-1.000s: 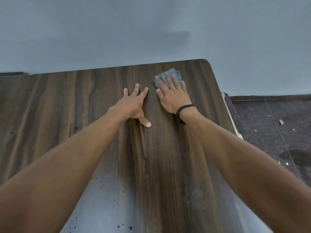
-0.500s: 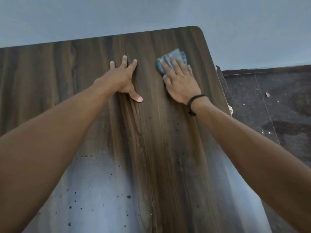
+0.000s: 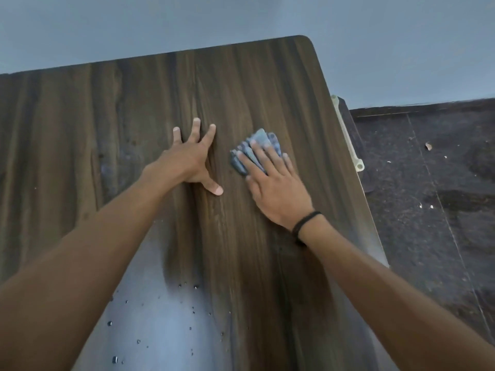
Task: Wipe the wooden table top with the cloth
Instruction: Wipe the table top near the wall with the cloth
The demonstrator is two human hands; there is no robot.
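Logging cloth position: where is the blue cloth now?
In the head view, the blue cloth lies under the right hand, just right of the left hand.

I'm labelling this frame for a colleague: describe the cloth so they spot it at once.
On the dark wooden table top, look toward its right edge. There the right hand presses flat on a crumpled cloth. It is the only blue thing on the wood; the left hand beside it is bare.

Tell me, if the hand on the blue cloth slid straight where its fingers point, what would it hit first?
Nothing lies in that line, it seems. The right hand, pressing the cloth, points over bare wooden table top toward the far edge; the grey wall behind it would probably come first.
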